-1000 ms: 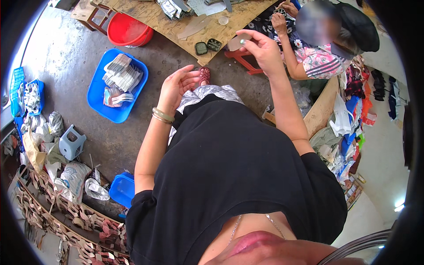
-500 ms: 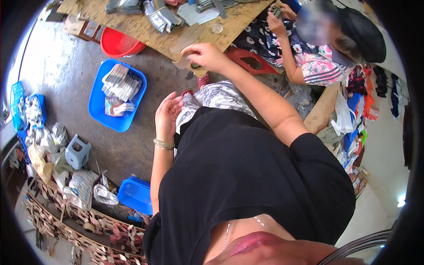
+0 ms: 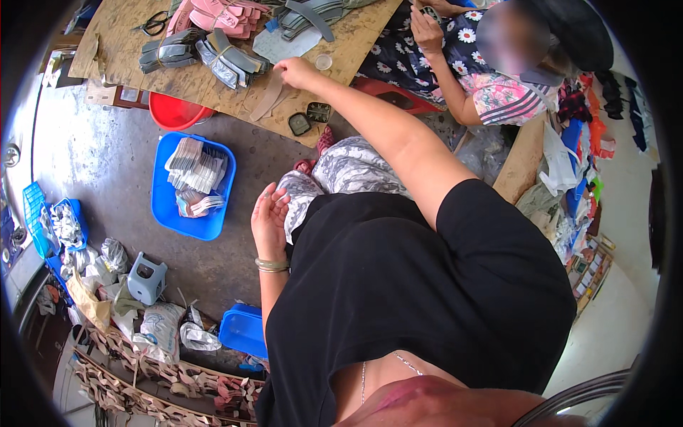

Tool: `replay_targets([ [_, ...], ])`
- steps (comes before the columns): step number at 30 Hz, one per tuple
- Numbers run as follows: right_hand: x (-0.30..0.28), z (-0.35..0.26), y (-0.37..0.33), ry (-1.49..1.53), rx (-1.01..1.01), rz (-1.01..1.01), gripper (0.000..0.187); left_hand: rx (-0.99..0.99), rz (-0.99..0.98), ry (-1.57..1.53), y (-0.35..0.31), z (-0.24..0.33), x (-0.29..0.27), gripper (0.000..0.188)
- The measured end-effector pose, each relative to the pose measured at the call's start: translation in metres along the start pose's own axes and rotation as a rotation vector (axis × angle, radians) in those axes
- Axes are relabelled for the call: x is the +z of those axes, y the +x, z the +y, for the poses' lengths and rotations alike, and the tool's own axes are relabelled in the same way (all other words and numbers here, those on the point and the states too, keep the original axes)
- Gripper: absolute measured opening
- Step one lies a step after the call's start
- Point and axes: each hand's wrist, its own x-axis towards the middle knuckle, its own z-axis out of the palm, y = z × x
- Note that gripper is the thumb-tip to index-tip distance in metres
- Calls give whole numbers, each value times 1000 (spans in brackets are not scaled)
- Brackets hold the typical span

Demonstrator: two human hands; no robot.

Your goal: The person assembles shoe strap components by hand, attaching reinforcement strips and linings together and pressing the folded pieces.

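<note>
At the table's near edge, my right hand [image 3: 297, 73] reaches forward with its fingers curled closed on the upper end of a flat tan strip [image 3: 267, 98]; a similar piece lies against it. My left hand [image 3: 270, 215], with a bangle at the wrist, hangs palm up beside my lap, its fingers apart and nothing in them. Closer to me than the strips sits a small dark case [image 3: 318, 112], its lid part [image 3: 299, 124] beside it. A small clear round dish [image 3: 324, 62] lies just right of my right hand.
Bundled grey strips [image 3: 229, 60] and pink strips [image 3: 213, 16] lie on the wooden table [image 3: 128, 60], with scissors [image 3: 153, 23]. On the floor stand a blue basin [image 3: 158, 188] of stacked pieces, a red basin [image 3: 174, 110] and a grey stool [image 3: 147, 279]. A co-worker [image 3: 491, 96] sits at right.
My right hand has moved from above the table's edge to the tan strips, uncovering the small dark case. My left hand stays beside my lap. The view has shifted, showing more of the table.
</note>
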Motion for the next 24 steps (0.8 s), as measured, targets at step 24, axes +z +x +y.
replay_targets([
  [24,-79,80,96,-503,252,539,46,-9,119,32,-15,-14,10,30],
])
